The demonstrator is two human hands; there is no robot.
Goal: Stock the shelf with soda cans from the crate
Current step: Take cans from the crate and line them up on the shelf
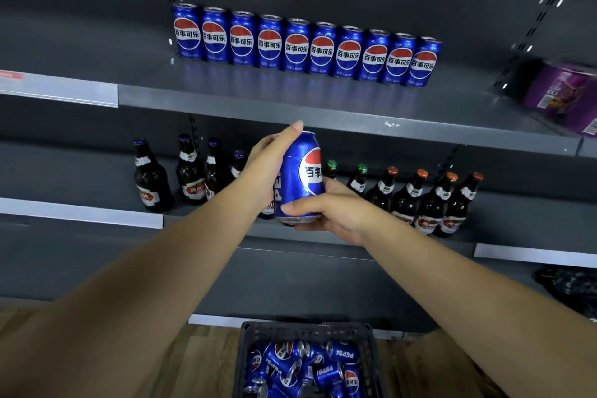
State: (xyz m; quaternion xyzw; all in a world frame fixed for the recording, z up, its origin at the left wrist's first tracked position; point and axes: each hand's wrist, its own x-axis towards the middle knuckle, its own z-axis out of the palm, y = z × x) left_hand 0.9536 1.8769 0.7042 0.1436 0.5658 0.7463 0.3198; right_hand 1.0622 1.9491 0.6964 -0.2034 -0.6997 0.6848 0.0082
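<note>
Forearms (145, 284): nearest the lens, bare, reaching up from both lower corners; elbows cut off by the frame.
Crate (370, 362): dark plastic, on the wooden floor (206, 362) at the bottom edge, near part cut off.
Loose cans (310, 365): heaped inside the crate, lying every way; number impossible to tell.
Left hand (268, 168): wrapped round the left side of the held can, one fingertip up at its top rim; remaining fingers hidden behind the can.
Right hand (336, 213): gripping the can's base, thumb across the front, fingers curled behind and mostly out of sight.
Held can (298, 178): blue, roughly upright, in the air before the lower shelf, top just under the front lip of the upper shelf; logo partly turned away.
Upper shelf (258, 100): grey metal, with a pale price strip (58, 90) to the left.
Row of cans (307, 45): ten, standing side by side at the back of the upper shelf, logos forward.
Purple pack (562, 97): next bay to the right, blurred, cut off by the frame; print unreadable.
Brown bottles (190, 171): on the lower shelf; four purple-capped on the left, the fourth largely hidden by the left hand; green and orange caps to the right; a scrap of label showing behind the held can.
Dark bundle (568, 287): lower right, blurred, not identifiable.
</note>
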